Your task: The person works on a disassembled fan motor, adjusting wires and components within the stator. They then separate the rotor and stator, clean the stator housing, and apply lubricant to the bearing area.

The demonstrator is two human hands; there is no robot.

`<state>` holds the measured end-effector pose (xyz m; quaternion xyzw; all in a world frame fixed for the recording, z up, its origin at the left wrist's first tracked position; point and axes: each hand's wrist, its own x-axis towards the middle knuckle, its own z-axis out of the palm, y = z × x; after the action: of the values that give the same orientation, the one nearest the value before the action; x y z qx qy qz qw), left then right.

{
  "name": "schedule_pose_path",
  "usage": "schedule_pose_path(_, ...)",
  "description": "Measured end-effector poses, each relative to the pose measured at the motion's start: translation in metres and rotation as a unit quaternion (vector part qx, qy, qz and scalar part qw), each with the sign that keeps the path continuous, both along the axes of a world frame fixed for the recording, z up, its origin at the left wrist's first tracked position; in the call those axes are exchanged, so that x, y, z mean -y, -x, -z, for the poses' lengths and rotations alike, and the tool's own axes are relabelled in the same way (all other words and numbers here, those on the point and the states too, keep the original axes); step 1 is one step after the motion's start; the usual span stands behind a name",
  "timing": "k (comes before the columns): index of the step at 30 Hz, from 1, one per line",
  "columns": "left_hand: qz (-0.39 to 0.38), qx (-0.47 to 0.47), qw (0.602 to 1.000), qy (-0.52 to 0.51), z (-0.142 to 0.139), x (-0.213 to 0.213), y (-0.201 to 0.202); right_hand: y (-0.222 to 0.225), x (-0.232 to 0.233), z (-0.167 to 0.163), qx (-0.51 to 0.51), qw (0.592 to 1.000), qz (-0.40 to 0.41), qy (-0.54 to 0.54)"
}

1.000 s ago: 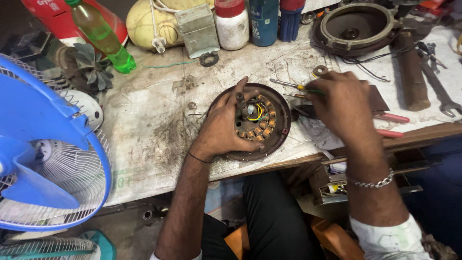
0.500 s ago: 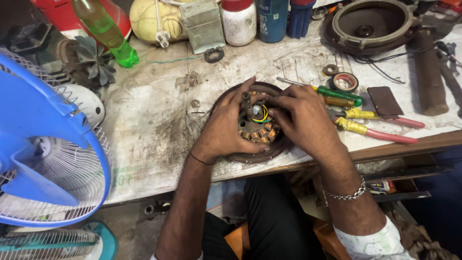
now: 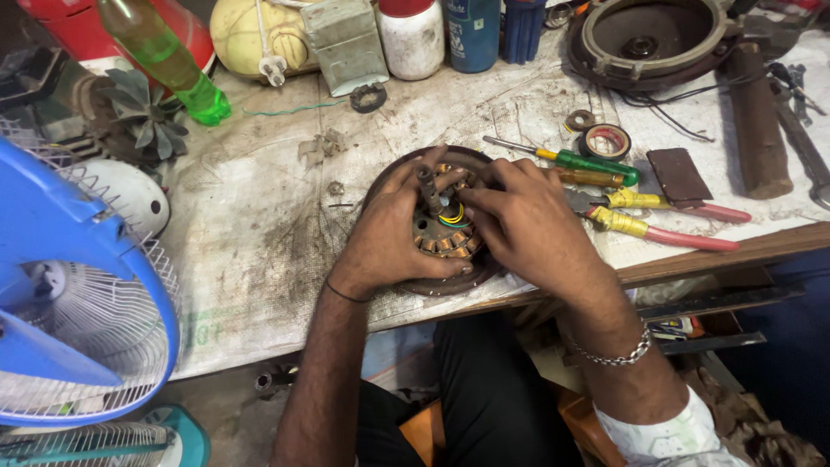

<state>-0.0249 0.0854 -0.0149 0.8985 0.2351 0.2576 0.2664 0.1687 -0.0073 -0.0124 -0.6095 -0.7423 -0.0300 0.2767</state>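
My left hand (image 3: 393, 229) lies spread over the left side of the round motor stator (image 3: 441, 229), fingers splayed across its copper windings and the thumb hooked along the lower rim. My right hand (image 3: 527, 220) covers the right side, its fingers bent inward and pressed close together toward the centre shaft (image 3: 428, 186), where a small bundle of yellow and green wires (image 3: 454, 216) shows between my fingertips. Whether I am pinching those wires I cannot tell. The stator sits flat on the grimy counter (image 3: 259, 233), near its front edge, right in front of me.

Just to the right of my right hand lie a green-handled screwdriver (image 3: 588, 162), a pair of pliers with yellow and red grips (image 3: 657, 227) and a roll of tape (image 3: 605, 140). Farther back stands a dark round motor housing (image 3: 653, 39). A green plastic bottle (image 3: 164, 56) lies tilted at the far left, and a blue fan (image 3: 73, 294) stands beside the counter on my left.
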Motion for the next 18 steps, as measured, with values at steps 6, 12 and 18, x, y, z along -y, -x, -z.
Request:
schedule_pose_path(6,-0.001,0.001,1.000,0.004,0.0020,-0.0008,0.0023,-0.0067,-0.0002,-0.0002,-0.044,0.997,-0.032,0.055)
schedule_pose_path(12,0.010,0.008,1.000,-0.010,0.0026,-0.0019,0.0026,-0.0052,-0.0036,0.0038,-0.067,0.997,-0.024,0.042)
schedule_pose_path(18,0.006,0.007,1.000,-0.002,0.0013,-0.0019,0.0041,0.0000,-0.0058,0.0047,-0.027,0.999,-0.019,0.017)
